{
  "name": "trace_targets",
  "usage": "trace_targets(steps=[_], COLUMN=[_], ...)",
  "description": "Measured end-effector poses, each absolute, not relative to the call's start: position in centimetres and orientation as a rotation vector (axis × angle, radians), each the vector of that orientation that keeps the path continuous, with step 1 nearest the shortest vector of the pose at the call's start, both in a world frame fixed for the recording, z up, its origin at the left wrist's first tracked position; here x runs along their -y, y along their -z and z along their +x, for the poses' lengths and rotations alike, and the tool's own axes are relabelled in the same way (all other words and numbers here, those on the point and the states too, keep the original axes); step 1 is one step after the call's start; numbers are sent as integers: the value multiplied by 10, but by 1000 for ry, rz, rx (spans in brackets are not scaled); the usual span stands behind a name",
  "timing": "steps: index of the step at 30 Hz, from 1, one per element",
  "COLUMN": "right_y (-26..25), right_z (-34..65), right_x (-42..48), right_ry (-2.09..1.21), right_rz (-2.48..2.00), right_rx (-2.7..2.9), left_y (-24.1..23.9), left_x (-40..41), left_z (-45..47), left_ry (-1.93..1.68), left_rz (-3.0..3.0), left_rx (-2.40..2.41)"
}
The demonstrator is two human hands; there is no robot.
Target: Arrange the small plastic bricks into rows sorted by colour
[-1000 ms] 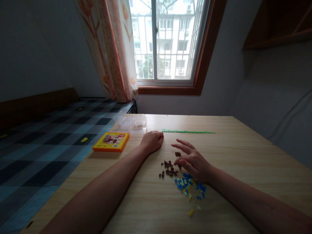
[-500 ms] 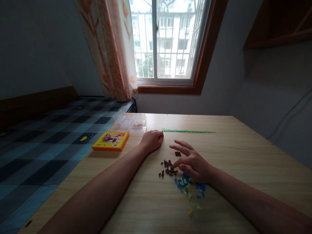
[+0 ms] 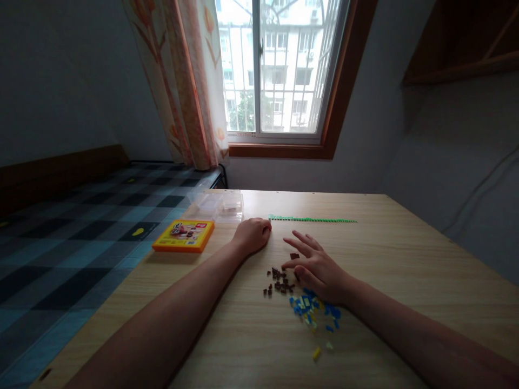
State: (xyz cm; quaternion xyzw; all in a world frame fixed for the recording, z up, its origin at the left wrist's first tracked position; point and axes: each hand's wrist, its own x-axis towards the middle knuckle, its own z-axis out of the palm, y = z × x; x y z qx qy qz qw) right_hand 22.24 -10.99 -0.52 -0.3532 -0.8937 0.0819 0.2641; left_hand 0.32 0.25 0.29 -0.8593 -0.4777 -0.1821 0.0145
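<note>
My left hand [image 3: 252,234] rests on the table with its fingers curled closed; their inside is hidden. Just beyond it starts a long row of small green bricks [image 3: 312,219]. Over the loose pieces hovers my right hand [image 3: 318,268], fingers spread and open. Its index fingertip is at the edge of a pile of small brown bricks [image 3: 279,282]. One brown piece shows by the thumb, and I cannot tell whether it is touched. Behind the index finger lies a larger brown piece [image 3: 294,255], partly covered. Blue and pale yellow bricks [image 3: 306,306] are heaped below the palm.
A flat yellow box [image 3: 183,236] lies at the table's left edge. Behind it stands a clear plastic container [image 3: 221,206]. Near the front is a single yellow brick [image 3: 317,354]. A bed with a checked cover [image 3: 109,237] adjoins the wooden table [image 3: 405,259] on the left.
My right hand has shifted slightly; its thumb has lifted toward the index finger, and the index fingertip has moved a little away from me. My left hand stays where it was.
</note>
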Motion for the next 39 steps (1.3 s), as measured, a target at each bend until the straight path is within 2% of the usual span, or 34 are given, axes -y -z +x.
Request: trace_targets(steps=[7, 19, 39], right_y=[10, 15, 19], right_z=[225, 219, 217], right_x=[105, 103, 95], right_ry=[-295, -175, -123], right_rz=[-997, -979, -1023], right_rx=[2164, 2311, 2249], left_y=[-4, -3, -6], left_x=[-2, -2, -3], left_z=[3, 3, 2], left_ry=[567, 557, 563], left_rz=[-2688, -2674, -2684], left_rx=[1491, 1515, 1484])
